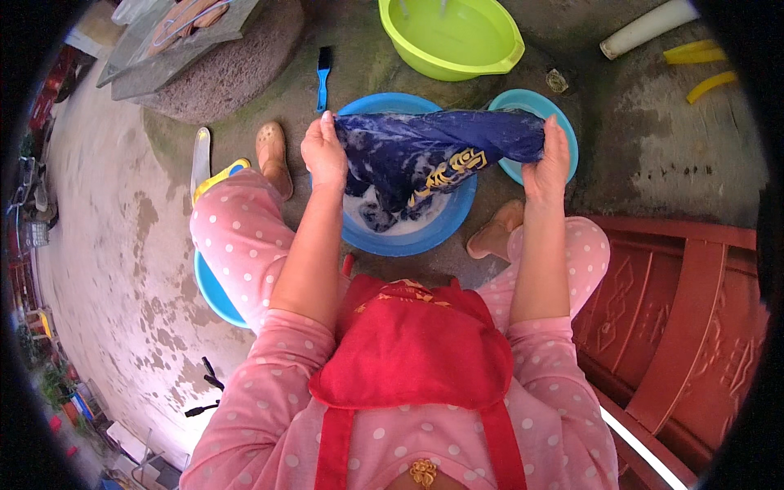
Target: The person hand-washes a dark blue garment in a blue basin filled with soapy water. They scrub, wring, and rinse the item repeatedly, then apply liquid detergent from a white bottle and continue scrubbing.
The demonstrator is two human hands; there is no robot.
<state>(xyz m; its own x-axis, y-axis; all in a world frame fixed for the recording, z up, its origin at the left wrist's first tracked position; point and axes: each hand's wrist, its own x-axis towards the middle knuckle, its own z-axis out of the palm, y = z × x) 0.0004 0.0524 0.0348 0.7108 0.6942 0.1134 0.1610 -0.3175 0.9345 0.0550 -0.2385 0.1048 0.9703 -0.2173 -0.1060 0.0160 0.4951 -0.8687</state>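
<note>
A wet dark blue garment [408, 147] with yellow print is stretched sideways between my hands, streaked with white suds. My left hand [324, 155] is closed on its left end, thumb uppermost. At the other end, my right hand [549, 163] grips a bunched part of it. Below hangs the garment's lower part, dipping into foamy water [400, 229] in a round blue basin [408, 248]. What exact kind of garment it is cannot be made out. My right hand is over a smaller turquoise basin [570, 131], whose inside is partly hidden.
Beyond the blue basin stands a lime-green basin [457, 69] of water. A blue-handled brush [322, 86] lies left of it on the concrete. Another blue basin [214, 290] sits beside my left leg. A stone slab [175, 61] is far left, a red metal panel [678, 318] right.
</note>
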